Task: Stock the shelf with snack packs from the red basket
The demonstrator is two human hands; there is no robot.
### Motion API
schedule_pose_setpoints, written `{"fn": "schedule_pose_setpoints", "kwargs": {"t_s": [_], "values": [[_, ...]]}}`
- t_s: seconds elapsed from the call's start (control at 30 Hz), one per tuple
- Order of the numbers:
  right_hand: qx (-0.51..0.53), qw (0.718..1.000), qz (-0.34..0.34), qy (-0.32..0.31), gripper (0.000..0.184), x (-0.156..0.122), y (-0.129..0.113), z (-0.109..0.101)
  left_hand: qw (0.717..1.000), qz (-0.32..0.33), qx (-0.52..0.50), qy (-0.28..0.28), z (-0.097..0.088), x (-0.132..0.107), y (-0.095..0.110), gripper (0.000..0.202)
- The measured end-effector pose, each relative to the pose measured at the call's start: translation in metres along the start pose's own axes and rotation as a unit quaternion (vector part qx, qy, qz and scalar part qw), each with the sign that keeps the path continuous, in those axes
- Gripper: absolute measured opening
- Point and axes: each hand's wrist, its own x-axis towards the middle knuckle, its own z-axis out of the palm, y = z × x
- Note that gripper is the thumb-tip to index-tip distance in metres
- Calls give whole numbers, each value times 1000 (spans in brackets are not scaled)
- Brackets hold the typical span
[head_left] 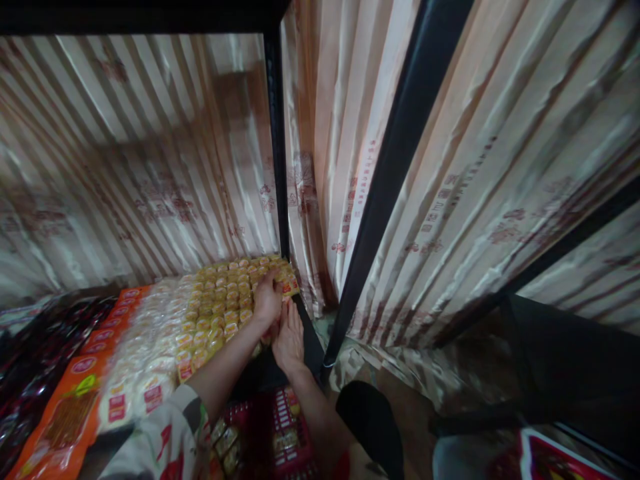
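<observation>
Rows of small round snacks in clear yellow packets (220,297) lie close together on a black shelf (270,373) in the corner. My left hand (269,298) rests on the right end of these rows, its fingers bent over a yellow packet (290,288) with a red label. Just in front of it, my right hand (289,339) lies against the packets' near edge, with its fingers stretched out side by side. The right hand's palm side, and what touches it, are hidden.
White round snacks in clear packets (160,333), orange packets (75,393) and dark shiny packets (45,360) lie to the left. A pink basket (295,437) with packets stands below. Black posts (385,173) rise before pleated curtains (175,167).
</observation>
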Motion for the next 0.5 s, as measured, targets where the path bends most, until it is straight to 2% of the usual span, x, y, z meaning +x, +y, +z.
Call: {"fn": "schedule_pose_setpoints", "kwargs": {"t_s": [0.23, 0.5], "values": [[4, 1000, -6, 5, 54, -2, 1, -1, 998, 36, 34, -46, 17, 14, -2, 33], [25, 1000, -4, 8, 54, -3, 5, 4, 990, 66, 91, -90, 32, 18, -9, 38]]}}
